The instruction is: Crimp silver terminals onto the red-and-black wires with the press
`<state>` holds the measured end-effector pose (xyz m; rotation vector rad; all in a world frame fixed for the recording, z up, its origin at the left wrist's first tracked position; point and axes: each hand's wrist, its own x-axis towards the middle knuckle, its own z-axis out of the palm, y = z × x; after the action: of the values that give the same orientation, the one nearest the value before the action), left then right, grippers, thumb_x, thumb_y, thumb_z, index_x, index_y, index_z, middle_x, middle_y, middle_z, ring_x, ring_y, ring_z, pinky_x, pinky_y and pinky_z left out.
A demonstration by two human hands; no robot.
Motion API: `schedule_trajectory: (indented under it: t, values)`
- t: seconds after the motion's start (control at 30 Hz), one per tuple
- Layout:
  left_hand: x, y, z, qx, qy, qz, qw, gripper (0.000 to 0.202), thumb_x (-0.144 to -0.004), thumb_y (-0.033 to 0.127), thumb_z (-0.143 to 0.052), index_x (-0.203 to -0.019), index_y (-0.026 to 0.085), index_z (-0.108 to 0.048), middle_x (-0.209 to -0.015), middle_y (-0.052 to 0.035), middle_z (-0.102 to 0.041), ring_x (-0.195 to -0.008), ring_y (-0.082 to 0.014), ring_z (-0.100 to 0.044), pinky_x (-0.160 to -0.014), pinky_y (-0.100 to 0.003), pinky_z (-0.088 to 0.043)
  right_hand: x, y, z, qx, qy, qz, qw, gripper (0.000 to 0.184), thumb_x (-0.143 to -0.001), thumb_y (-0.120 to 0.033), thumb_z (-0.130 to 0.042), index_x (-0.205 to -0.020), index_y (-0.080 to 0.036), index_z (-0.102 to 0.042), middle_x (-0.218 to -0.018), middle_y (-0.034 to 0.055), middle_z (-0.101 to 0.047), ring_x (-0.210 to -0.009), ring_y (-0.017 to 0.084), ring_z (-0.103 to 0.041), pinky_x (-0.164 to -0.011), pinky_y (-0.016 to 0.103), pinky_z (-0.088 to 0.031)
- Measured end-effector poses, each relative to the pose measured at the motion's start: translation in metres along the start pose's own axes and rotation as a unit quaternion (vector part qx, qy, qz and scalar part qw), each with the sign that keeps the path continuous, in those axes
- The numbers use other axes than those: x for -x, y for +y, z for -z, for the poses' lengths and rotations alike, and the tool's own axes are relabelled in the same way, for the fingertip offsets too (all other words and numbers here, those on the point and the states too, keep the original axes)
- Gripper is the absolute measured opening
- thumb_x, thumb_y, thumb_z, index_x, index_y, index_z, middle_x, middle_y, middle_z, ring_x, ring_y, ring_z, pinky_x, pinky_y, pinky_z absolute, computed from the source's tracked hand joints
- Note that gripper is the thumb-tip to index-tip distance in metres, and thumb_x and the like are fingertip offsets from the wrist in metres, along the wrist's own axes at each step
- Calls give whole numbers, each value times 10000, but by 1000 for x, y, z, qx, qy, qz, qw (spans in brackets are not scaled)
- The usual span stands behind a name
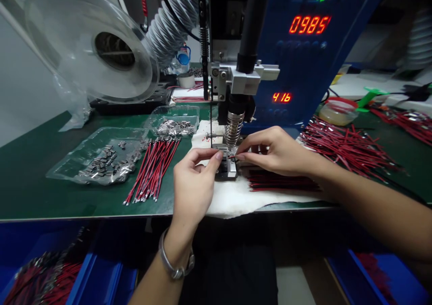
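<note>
My left hand (pixel 195 179) is closed in a pinch at the left side of a small metal jig (pixel 231 167). What lies between its thumb and index finger is too small to make out. From the right, my right hand (pixel 276 152) pinches a thin red wire (pixel 240 157) at the jig, its far end hidden by the fingers. A soldering head with a coiled spring (pixel 235 127) stands just above both sets of fingertips. Under my right hand, a row of red and black wires (pixel 283 182) lies on a white cloth (pixel 232 201).
Left of the cloth are a bundle of red and black wires (pixel 153 170) and clear trays (pixel 67 163) of small metal parts. A loose wire pile (pixel 347 147) lies right, before a red-lidded jar (pixel 338 111). A blue controller (pixel 303 66) and a large clear reel (pixel 81 48) stand behind.
</note>
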<state>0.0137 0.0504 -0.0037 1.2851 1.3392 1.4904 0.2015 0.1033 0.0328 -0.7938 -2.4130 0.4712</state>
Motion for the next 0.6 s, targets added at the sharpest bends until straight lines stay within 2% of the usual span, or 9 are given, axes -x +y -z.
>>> schedule_trajectory:
  t: [0.23,0.47,0.53,0.6]
  values:
    - [2,9,-4,21,10,-1,1000,235,-815,356,-641,-956,183,-715,-682,-35,-619,-585,-135,-553,-488,-213,-396,1,0,-1,4,2,-1,1000,164,-863,-248,-596,-879,-136,-714,-794,22,-712,-642,83,-586,-590,190,-408]
    - [-1,-3,-7,61,12,12,998,228,-761,339,-708,-881,156,-645,-819,-24,-639,-406,-16,-315,-381,-180,-252,0,-2,-1,16,7,-2,1000,159,-862,-239,-596,-865,-130,-711,-776,20,-705,-645,85,-581,-604,194,-404]
    - [0,-3,-6,57,16,17,998,240,-738,341,-729,-857,147,-654,-791,-26,-639,-397,-11,-295,-371,-180,-227,0,-3,-1,17,8,-1,1000,158,-862,-240,-594,-862,-134,-711,-763,17,-701,-627,84,-570,-583,197,-391]
    - [1,-1,-5,44,12,27,999,244,-727,350,-737,-845,146,-677,-679,-12,-606,-392,-21,-284,-369,-182,-209,0,-3,-1,14,9,0,1000,153,-860,-236,-596,-865,-136,-712,-766,16,-700,-621,82,-564,-576,197,-385]
